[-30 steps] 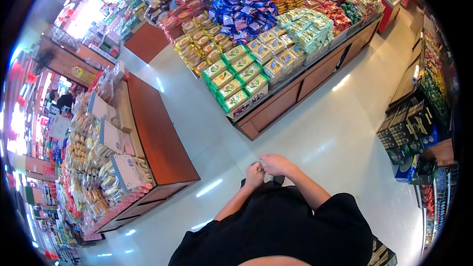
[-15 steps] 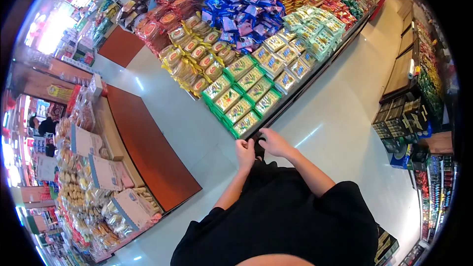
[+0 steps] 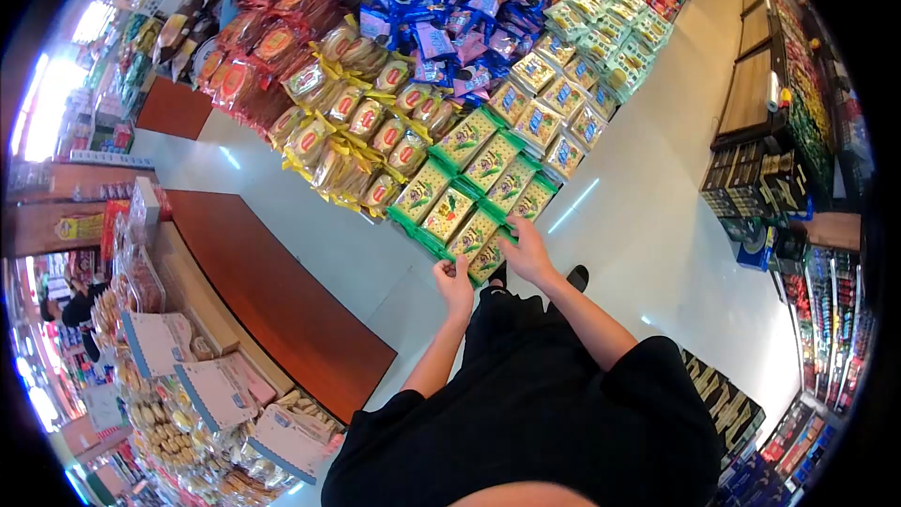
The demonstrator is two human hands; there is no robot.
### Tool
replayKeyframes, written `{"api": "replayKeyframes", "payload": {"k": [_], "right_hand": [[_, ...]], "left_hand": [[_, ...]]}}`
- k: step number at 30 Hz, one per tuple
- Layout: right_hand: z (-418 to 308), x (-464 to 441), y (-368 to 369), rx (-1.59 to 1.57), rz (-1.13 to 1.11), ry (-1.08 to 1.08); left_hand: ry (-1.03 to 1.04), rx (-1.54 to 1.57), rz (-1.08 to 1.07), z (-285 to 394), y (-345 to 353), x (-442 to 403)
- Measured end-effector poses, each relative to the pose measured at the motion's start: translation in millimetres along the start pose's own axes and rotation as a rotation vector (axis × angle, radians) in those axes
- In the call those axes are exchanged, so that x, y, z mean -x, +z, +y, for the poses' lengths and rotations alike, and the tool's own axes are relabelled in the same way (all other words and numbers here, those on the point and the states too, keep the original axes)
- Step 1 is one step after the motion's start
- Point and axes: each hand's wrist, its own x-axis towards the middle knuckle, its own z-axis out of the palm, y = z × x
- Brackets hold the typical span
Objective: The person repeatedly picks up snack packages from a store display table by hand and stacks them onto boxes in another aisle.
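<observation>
Green-edged packs of crackers (image 3: 449,214) lie flat in rows at the near corner of a heaped snack display. My left hand (image 3: 455,286) is at the left side of that corner, its fingers curled in beside the front packs; whether they grip a pack edge is hidden. On the other side, my right hand (image 3: 528,252) reaches in with thumb and fingers apart, fingertips at the edge of the nearest cracker pack (image 3: 488,258). White-and-gold packs (image 3: 539,122) lie behind on the right, and yellow-edged packs of round biscuits (image 3: 368,117) on the left.
Blue snack packets (image 3: 441,0) and red packs (image 3: 272,42) are piled farther back. A brown-sided counter (image 3: 282,282) with bagged goods and white signs (image 3: 216,390) stands left. Dark boxes (image 3: 751,178) and shelves line the right. Pale tiled floor (image 3: 638,216) runs between.
I have moved closer to the display corner. My hands, close together before in front of it, are now farther apart and up against the front cracker packs.
</observation>
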Motion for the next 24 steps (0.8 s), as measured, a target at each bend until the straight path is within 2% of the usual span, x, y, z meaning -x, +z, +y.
{"api": "replayKeyframes", "payload": {"k": [4,7,10,13,14,18,20,23,24], "right_hand": [[10,8,6,-0.031,0.048,0.016],[16,16,5,-0.137,0.002,0.086],[9,31,-7,-0.112,-0.001,0.124],[18,52,-38,0.097,-0.004,0.02],[27,63,-47,0.106,0.021,0.044],[78,128,-98,0.114,0.218,0.14],[104,171,-127,0.082,0.327,0.205],[137,244,-159,0.031,0.478,0.371],[145,273,-168,0.07,0.561,0.379]], "left_hand": [[0.003,0.074,-0.111,-10,-18,5],[0.014,0.073,-0.169,-17,-29,20],[0.09,0.032,-0.232,-23,-34,39],[0.175,-0.15,-0.35,-29,-25,56],[0.202,-0.271,-0.358,-28,-19,65],[0.275,-0.392,-0.666,-28,22,102],[0.355,-0.541,-0.775,-9,47,144],[0.86,-0.717,-0.857,-50,76,185],[0.847,-0.739,-0.915,-54,84,212]]}}
